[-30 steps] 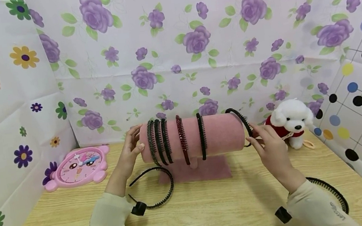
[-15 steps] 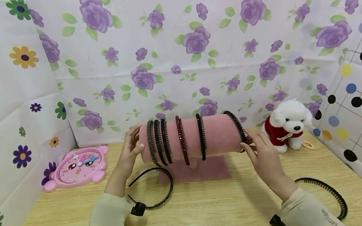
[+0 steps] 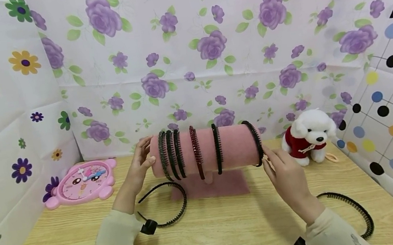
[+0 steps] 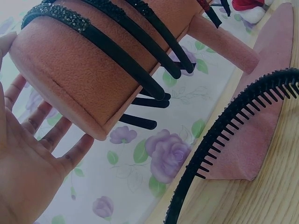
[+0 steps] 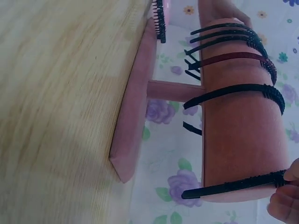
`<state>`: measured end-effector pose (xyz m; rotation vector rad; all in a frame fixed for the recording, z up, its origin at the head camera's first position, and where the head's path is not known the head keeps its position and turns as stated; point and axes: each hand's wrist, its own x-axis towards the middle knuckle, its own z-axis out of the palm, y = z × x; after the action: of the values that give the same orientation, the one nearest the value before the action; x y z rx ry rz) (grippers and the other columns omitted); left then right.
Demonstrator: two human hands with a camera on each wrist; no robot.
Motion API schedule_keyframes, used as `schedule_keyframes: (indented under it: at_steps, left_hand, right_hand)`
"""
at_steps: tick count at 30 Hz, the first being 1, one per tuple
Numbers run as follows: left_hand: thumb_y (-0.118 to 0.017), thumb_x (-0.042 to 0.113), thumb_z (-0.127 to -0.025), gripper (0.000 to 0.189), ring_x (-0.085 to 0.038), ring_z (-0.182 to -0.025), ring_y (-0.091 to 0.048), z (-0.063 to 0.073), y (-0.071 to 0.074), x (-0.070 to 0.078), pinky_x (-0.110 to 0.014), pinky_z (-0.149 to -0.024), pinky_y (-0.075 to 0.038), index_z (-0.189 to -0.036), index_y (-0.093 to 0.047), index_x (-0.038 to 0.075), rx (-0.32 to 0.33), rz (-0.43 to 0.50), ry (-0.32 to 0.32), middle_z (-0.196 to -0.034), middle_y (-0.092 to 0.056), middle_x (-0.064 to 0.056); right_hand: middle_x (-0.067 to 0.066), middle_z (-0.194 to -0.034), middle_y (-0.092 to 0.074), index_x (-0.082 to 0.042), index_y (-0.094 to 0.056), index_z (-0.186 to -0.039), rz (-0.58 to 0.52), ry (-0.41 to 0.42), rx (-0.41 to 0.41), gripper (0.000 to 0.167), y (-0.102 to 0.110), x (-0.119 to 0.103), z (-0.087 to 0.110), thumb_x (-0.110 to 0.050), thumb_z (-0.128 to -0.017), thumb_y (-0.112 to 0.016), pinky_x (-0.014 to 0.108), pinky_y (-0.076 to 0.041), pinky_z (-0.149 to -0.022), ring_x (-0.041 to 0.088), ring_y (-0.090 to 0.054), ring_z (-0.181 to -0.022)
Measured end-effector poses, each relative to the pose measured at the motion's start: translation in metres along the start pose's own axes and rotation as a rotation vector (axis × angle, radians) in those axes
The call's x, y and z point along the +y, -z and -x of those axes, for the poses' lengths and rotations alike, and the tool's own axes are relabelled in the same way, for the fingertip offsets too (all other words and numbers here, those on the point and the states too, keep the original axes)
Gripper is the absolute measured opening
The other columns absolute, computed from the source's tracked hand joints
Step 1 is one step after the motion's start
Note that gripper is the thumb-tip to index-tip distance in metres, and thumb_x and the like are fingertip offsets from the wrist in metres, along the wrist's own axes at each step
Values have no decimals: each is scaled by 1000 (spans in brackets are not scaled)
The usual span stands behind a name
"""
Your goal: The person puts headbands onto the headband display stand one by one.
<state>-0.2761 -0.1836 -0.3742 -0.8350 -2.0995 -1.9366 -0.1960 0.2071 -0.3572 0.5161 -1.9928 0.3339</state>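
Note:
A pink velvet headband stand has a horizontal roll on a post above a flat base. My left hand grips the roll's left end, thumb in front and fingers spread along the edge in the left wrist view. My right hand pinches a black toothed headband that sits over the roll's right end; thumb and fingertips show at its side in the right wrist view. A red headband and a black headband stand mid-roll. Several dark glittery headbands are grouped near the left hand.
Loose black headbands lie on the wooden table: one at front left, another by the right sleeve. A pink clock is at left. A white toy dog in red sits at right, beside a tan ring.
My right hand has moved left, bringing the black headband from a tilt off the roll's right end to nearly upright around it. The left hand keeps its place.

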Motion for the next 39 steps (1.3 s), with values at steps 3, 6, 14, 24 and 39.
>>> schedule_keyframes:
  at_steps: [3, 6, 14, 24, 39]
  left_hand:
    - [-40, 11, -96, 58, -10, -131, -35, 0, 1, 1, -17, -96, -40, -151, -22, 18, -2, -5, -7, -150, -27, -2]
    - [-40, 11, -96, 58, -9, -131, -35, 0, 1, 1, -17, -96, -40, -151, -22, 18, 0, -6, -10, -149, -28, 1]
    - [-42, 12, -96, 58, -10, -130, -36, 1, 1, -1, -17, -96, -41, -151, -23, 18, 2, 13, -13, -148, -29, 3]
    - [-41, 10, -95, 59, -11, -132, -34, -1, 0, -3, -18, -96, -41, -151, -23, 19, -3, 15, -12, -150, -28, -1]
    - [-43, 14, -97, 57, -11, -131, -35, -1, 1, -2, -20, -97, -40, -151, -24, 19, -4, 11, -28, -148, -30, 4]
  right_hand:
    - [14, -92, -64, -1, -66, -119, -74, -19, -45, 45, 2, 4, -1, 4, -75, -75, 29, -52, -55, 21, -63, -73]
    - [13, -99, -64, -2, -66, -120, -153, -55, -106, 45, 5, 9, -3, 5, -76, -75, 26, -52, -57, 20, -62, -80]
    - [11, -113, -62, -5, -63, -120, -192, -66, -220, 44, 13, 22, -17, 0, -78, -76, 33, -55, -61, 22, -61, -91]
    - [16, -121, -59, -8, -51, -135, -234, -58, -435, 59, 24, 34, -51, -11, -81, -76, 39, -55, -70, 27, -62, -93]
    - [14, -156, -29, -17, -37, -148, -340, -8, -843, 74, 19, 53, -91, -26, -84, -74, 64, -29, -107, 41, -28, -142]
